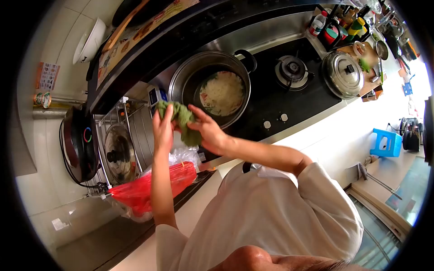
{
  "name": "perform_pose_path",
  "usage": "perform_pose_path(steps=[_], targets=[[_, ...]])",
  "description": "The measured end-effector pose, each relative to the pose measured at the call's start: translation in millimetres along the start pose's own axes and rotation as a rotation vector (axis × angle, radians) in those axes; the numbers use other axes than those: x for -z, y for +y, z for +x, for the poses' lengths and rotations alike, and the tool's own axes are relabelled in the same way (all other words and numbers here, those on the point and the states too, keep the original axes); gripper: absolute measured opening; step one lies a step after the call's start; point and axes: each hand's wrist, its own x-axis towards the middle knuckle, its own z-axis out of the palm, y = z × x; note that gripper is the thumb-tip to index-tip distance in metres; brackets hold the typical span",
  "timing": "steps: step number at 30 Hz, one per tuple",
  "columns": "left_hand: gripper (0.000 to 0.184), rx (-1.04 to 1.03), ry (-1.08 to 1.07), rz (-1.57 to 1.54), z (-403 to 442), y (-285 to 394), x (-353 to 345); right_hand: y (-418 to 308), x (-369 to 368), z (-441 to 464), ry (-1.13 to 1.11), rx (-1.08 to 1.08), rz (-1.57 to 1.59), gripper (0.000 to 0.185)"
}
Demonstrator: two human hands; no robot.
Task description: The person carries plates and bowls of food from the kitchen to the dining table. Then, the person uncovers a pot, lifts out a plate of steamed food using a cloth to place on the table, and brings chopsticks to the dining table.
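A crumpled green cloth (185,121) is bunched between my two hands, near the front left rim of a large steel pot (183,74). My left hand (163,131) grips the cloth's left side, with its fingers pointing up. From the right, my right hand (210,133) holds the other side between thumb and fingers. Inside the pot lies a pale, rice-like food (221,94) with some green and reddish bits at its edge. The pot's right handle (246,61) is visible, while its left side is partly hidden.
A black gas hob (271,106) has a bare burner (293,70) right of the pot. Beyond it sits a steel lid (346,74) and sauce bottles (318,22). A red plastic bag (153,185) and a wire rack (101,169) with a glass lid (121,153) stand left.
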Motion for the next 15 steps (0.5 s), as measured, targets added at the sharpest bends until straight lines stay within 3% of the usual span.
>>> perform_pose_path(steps=[3, 7, 8, 9, 10, 11, 15], targets=[[0.019, 0.006, 0.011, 0.06, 43, -8, -5, -21, 14, 37, 0.014, 0.019, -0.131, 0.062], [0.029, 0.27, -0.075, 0.191, 94, -46, -7, -22, 53, 83, 0.185, -0.128, -0.172, 0.047], [0.029, 0.305, -0.126, 0.207, 98, -51, -9, -22, 59, 89, 0.251, -0.158, -0.264, 0.042], [0.023, 0.345, -0.208, 0.281, 138, -99, 17, -21, 64, 94, 0.319, -0.192, -0.353, 0.037], [0.02, 0.418, -0.292, 0.3, 133, -89, 6, -18, 70, 100, 0.387, -0.227, -0.443, 0.032], [0.018, 0.492, -0.375, 0.32, 125, -75, -9, -14, 84, 112, 0.35, -0.259, -0.545, 0.03], [0.019, 0.496, -0.324, 0.326, 130, -88, -25, 12, 169, 189, 0.199, -0.392, -0.959, 0.02]])
